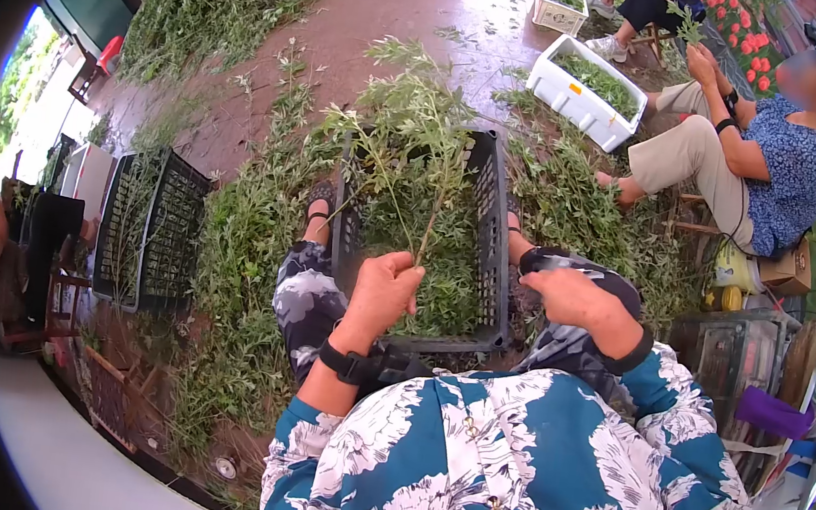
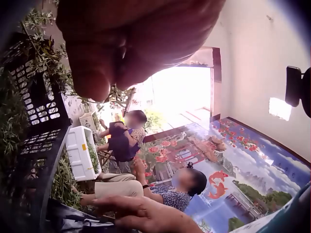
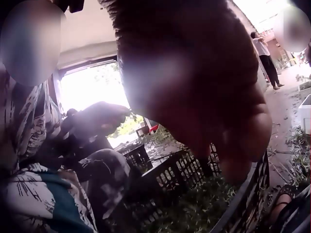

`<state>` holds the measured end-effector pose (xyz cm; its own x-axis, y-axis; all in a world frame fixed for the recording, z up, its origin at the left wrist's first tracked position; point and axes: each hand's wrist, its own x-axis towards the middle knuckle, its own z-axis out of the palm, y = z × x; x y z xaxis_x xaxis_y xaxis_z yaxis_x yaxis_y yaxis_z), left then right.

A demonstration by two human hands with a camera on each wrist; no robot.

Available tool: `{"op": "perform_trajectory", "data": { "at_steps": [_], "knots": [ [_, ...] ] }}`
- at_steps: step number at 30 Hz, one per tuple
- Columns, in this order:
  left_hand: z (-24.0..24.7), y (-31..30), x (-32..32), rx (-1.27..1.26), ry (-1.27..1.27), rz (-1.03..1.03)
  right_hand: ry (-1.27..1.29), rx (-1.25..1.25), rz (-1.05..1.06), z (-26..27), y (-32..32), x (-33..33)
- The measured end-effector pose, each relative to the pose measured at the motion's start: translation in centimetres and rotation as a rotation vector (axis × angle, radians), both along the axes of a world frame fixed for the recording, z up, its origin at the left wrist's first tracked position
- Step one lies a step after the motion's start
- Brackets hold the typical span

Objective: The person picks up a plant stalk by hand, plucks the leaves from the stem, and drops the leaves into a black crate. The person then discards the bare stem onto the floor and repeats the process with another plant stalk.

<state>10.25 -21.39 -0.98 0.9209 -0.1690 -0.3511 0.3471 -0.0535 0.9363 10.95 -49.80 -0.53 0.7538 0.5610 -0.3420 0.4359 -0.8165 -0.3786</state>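
Leafy stems [image 1: 433,213] are clamped by the left hand's [image 1: 380,297] fingers (above the black crate [image 1: 497,245]); the right hand's [image 1: 574,299] fingers are loosely bent.

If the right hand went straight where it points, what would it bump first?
The right hand would probably bump the leafy stems in the left hand. The crate's side looks lower, but height is hard to tell.
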Motion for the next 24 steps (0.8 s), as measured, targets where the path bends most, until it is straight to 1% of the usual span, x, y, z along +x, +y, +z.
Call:
{"op": "perform_trajectory", "data": {
  "at_steps": [1,4,10,13,16,17,20,21,24],
  "knots": [
    [-0.1,-0.1,0.0,-0.008,-0.005,-0.005,0.03,-0.117,0.065,-0.2,-0.1,-0.6],
    [-0.5,-0.3,-0.2,-0.019,-0.019,-0.023,0.096,-0.126,-0.072,0.4,0.8,-1.2],
    [-0.9,-0.7,-0.5,-0.006,-0.03,-0.052,0.115,-0.092,0.1,0.1,1.7,-0.9],
    [-1.0,-0.8,-0.6,0.002,-0.024,-0.07,-0.097,0.4,-0.148,1.2,2.5,0.3],
    [-0.2,-0.9,-0.7,0.033,-0.023,-0.099,-0.03,0.548,-0.247,4.1,3.4,1.9],
    [-0.1,-0.9,-0.8,0.032,-0.022,-0.104,-0.04,0.527,-0.209,4.4,3.4,2.6],
    [-0.1,-0.8,-1.1,0.02,-0.026,-0.124,-0.002,0.593,-0.31,5.9,4.5,3.4],
    [-0.1,-0.9,-1.2,0.015,-0.027,-0.132,-0.066,0.667,-0.287,5.9,4.9,3.8],
    [0.5,-1.0,-1.3,-0.002,0.003,-0.194,-0.036,0.922,-0.366,6.9,7.3,4.8]
  ]
}}
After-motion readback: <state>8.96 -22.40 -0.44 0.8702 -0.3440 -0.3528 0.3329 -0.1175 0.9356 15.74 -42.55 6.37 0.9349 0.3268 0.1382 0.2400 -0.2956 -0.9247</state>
